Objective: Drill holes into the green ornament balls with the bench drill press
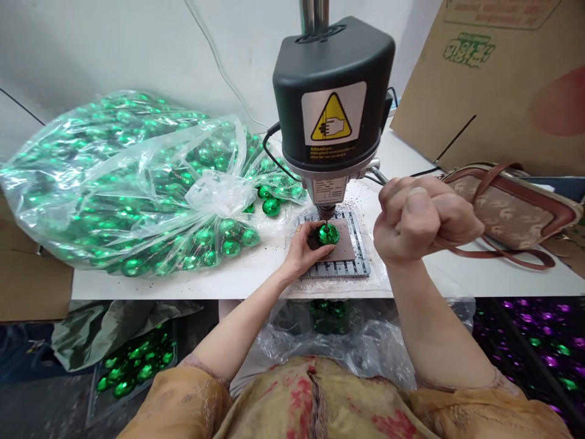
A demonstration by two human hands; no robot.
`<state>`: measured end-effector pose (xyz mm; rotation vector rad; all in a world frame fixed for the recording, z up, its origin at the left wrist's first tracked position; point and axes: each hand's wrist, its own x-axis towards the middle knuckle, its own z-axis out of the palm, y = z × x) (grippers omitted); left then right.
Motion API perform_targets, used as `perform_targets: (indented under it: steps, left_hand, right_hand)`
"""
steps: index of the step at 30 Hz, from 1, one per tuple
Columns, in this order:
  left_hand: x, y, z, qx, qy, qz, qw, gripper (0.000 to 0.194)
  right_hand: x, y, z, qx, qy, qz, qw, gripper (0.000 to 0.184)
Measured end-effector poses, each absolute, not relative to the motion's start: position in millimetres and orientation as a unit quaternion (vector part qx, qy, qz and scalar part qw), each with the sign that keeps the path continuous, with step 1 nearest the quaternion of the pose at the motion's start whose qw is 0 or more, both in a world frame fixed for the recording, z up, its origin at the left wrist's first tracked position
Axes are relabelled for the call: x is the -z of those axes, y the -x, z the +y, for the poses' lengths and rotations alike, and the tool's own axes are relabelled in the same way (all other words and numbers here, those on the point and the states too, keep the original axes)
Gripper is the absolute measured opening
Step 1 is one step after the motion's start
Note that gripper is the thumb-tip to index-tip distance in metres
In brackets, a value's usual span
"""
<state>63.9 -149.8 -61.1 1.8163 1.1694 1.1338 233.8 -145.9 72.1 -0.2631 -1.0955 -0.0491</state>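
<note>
Beneath the chuck of a black drill press [333, 110], my left hand [305, 247] pinches a shiny green faceted ball [328, 234] between thumb and fingers. The ball rests on a flat brown board [342, 251] over the slotted metal base [362, 256]. The drill bit [326, 224] meets the top of the ball; how deep it reaches cannot be seen. To the right, my right hand [423, 219] is closed in a fist around the drill press lever [378, 175], whose end is hidden inside the fingers.
A large clear bag [137, 183] of green balls fills the table's left side, with loose green balls [271, 207] beside it. A brown handbag [516, 204] and a cardboard box [498, 79] stand at right. Below the table edge are bins of green balls [137, 366] and purple balls [539, 317].
</note>
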Motion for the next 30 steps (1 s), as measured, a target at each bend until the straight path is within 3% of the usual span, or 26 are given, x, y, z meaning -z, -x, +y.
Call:
perform_targets:
  steps: [6, 10, 15, 21, 23, 25, 30]
  left_hand:
    - [62, -64, -149, -0.438, -0.7, 0.456, 0.333, 0.057]
    - [61, -68, -150, -0.443, -0.693, 0.472, 0.318, 0.055]
    - [50, -72, -184, -0.466, -0.725, 0.459, 0.215, 0.043]
    - [52, -65, -258, -0.269, -0.914, 0.253, 0.165, 0.054]
    - [52, -57, -259, -0.255, -0.925, 0.237, 0.151, 0.059]
    - [46, -44, -238, -0.299, -0.896, 0.29, 0.153, 0.053]
    - [21, -3, -126, -0.421, -0.72, 0.547, 0.069, 0.013]
  right_hand:
    - [-66, -233, -148, 0.028, 0.121, -0.525, 0.842, 0.051]
    - [-96, -231, -151, -0.024, 0.194, -0.479, 0.856, 0.053]
    - [-131, -231, -150, -0.081, 0.259, -0.48, 0.834, 0.049]
    - [-128, -230, -147, -0.081, 0.258, -0.472, 0.839, 0.052]
    - [-127, -230, -146, -0.074, 0.248, -0.469, 0.844, 0.051]
    - [-127, -229, -144, -0.07, 0.23, -0.465, 0.852, 0.051]
    - [-127, -229, -141, -0.066, 0.218, -0.46, 0.858, 0.049]
